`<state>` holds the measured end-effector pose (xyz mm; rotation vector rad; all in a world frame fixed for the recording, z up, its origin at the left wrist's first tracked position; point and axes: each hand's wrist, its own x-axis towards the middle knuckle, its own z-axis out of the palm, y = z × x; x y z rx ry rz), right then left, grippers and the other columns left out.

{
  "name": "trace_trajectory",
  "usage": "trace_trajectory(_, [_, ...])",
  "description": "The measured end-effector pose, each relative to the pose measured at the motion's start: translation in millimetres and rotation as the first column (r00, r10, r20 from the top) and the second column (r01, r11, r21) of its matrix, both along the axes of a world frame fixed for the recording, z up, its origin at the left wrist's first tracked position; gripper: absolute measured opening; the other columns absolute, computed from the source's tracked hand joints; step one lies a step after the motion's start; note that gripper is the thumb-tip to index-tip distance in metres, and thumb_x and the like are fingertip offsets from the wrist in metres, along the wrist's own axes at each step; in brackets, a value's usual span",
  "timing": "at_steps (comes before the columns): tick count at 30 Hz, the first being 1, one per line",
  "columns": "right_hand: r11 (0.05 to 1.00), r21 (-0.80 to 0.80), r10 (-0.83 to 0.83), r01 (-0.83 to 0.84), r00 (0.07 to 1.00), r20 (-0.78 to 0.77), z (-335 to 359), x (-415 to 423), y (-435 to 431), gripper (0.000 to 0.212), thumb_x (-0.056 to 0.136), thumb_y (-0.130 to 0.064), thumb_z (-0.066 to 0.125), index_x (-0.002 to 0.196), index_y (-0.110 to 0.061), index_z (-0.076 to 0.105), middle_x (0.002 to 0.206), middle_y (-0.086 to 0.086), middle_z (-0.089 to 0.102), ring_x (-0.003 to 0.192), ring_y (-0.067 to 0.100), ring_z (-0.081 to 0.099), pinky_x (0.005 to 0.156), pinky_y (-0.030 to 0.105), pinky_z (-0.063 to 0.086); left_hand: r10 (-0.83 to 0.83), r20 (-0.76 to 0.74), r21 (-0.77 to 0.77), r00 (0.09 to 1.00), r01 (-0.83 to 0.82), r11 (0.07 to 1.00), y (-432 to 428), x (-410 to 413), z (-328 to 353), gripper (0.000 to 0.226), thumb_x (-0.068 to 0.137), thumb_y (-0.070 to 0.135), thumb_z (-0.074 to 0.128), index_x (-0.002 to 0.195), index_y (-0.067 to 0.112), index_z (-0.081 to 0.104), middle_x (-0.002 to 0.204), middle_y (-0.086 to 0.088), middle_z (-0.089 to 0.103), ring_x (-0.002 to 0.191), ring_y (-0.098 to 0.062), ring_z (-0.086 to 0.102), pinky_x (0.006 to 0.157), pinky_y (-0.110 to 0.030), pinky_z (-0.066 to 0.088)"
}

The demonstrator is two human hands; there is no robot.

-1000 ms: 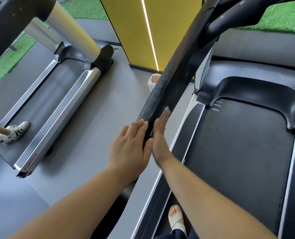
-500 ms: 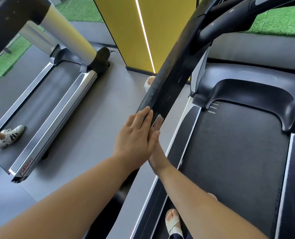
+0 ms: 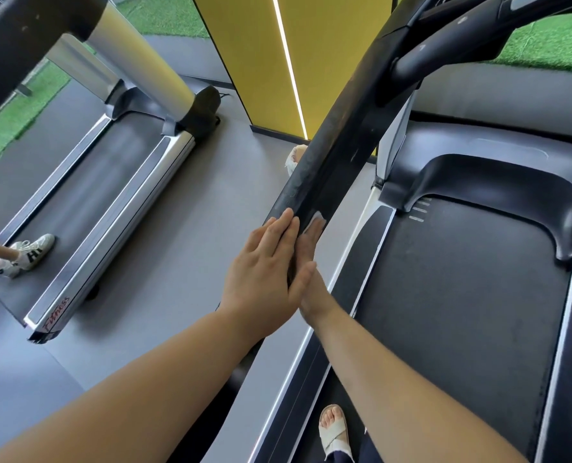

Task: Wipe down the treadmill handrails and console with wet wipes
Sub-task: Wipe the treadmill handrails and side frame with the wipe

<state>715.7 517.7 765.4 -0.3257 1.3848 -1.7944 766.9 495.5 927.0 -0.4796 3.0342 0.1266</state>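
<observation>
A long black handrail [image 3: 331,152] of the treadmill runs from the lower middle up to the console [image 3: 478,25] at the top right. My left hand [image 3: 264,272] lies flat on the rail's left face with straight fingers. My right hand [image 3: 306,262] presses against the rail's right face, fingers straight, and a white wet wipe [image 3: 316,219] shows under its fingertips. The two hands sandwich the rail, thumbs touching.
The black treadmill belt [image 3: 461,312] and its motor cover [image 3: 498,182] lie to the right. My sandalled foot [image 3: 334,429] stands near the belt's left edge. A second treadmill [image 3: 87,202] at left carries another person's sneakers [image 3: 27,252]. A yellow pillar [image 3: 277,61] stands behind.
Both hands have slid up the handrail toward the console, the wipe moving with my right hand. The view has shifted slightly.
</observation>
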Motion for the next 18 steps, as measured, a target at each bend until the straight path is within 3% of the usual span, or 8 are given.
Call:
trace_trajectory(3, [0.982,0.09,-0.165,0.165,0.986,-0.011,30.7,-51.5,3.7,0.099,0.069,-0.094,0.02,0.15,-0.042,-0.003,0.16,-0.014,-0.007,0.146,0.007,-0.008,0.12,0.046,0.003,0.005,-0.048,0.019,0.999,-0.004,1.0,-2.7,2.0,-5.9,0.075,0.089,0.057,0.019,0.147,0.013,0.035,0.154,0.002,0.032,0.136,-0.022,0.033,0.111,-0.032,0.026])
trace_trajectory(7, [0.939,0.014,-0.341,0.343,0.938,-0.062,68.1,-80.1,2.9,0.085,0.08,-0.078,0.016,0.148,-0.037,-0.014,0.157,-0.013,-0.02,0.144,0.007,-0.015,0.12,0.046,0.0,0.006,-0.112,0.001,0.994,-0.006,1.0,-3.9,2.5,-11.7,0.067,0.092,0.052,0.027,0.142,0.011,0.043,0.148,0.0,0.041,0.129,-0.025,0.043,0.104,-0.036,0.037])
trace_trajectory(9, [0.954,-0.017,-0.3,0.3,0.95,-0.087,59.3,-50.7,2.0,0.085,0.08,-0.082,0.016,0.148,-0.039,-0.012,0.157,-0.013,-0.02,0.144,0.005,-0.014,0.12,0.043,0.0,-0.007,-0.159,-0.019,0.987,0.004,1.0,-4.4,2.8,-13.8,0.063,0.093,0.049,0.031,0.139,0.009,0.048,0.144,-0.003,0.047,0.123,-0.026,0.047,0.102,-0.037,0.04])
trace_trajectory(11, [0.988,-0.03,-0.155,0.152,0.979,-0.135,32.0,-7.8,6.8,0.097,0.072,-0.091,0.021,0.149,-0.041,-0.009,0.159,-0.01,-0.012,0.146,0.007,-0.008,0.12,0.045,0.005,-0.016,-0.192,-0.036,0.981,0.009,0.999,-4.7,2.6,-14.0,0.061,0.093,0.047,0.032,0.136,0.008,0.051,0.141,-0.004,0.05,0.12,-0.024,0.047,0.099,-0.038,0.042])
trace_trajectory(13, [0.999,-0.004,-0.046,0.046,0.997,-0.07,15.9,1.1,10.6,0.096,0.072,-0.092,0.023,0.149,-0.044,-0.008,0.159,-0.015,-0.009,0.145,0.005,-0.01,0.12,0.045,0.004,-0.028,-0.2,-0.052,0.979,0.018,0.998,-4.4,2.8,-13.8,0.06,0.094,0.047,0.033,0.133,0.007,0.054,0.139,-0.005,0.052,0.119,-0.022,0.046,0.098,-0.038,0.043])
trace_trajectory(16, [0.983,0.124,-0.138,0.138,0.99,-0.008,34.8,-53.3,9.4,0.104,0.062,-0.097,0.021,0.148,-0.045,-0.005,0.159,-0.014,-0.006,0.146,0.005,-0.007,0.12,0.044,0.002,-0.029,-0.176,-0.065,0.984,0.018,0.998,-6.5,2.3,-13.5,0.065,0.098,0.052,0.021,0.135,0.008,0.053,0.14,-0.003,0.051,0.118,-0.018,0.041,0.099,-0.033,0.041])
trace_trajectory(18, [0.959,0.144,-0.248,0.244,0.969,0.006,56.9,-92.5,9.1,0.101,0.068,-0.093,0.02,0.149,-0.04,-0.01,0.16,-0.011,-0.01,0.146,0.009,-0.008,0.12,0.046,0.003,-0.019,-0.179,-0.059,0.984,0.009,0.998,-6.1,2.1,-13.5,0.069,0.099,0.054,0.014,0.135,0.009,0.052,0.14,-0.002,0.05,0.118,-0.017,0.04,0.1,-0.031,0.038])
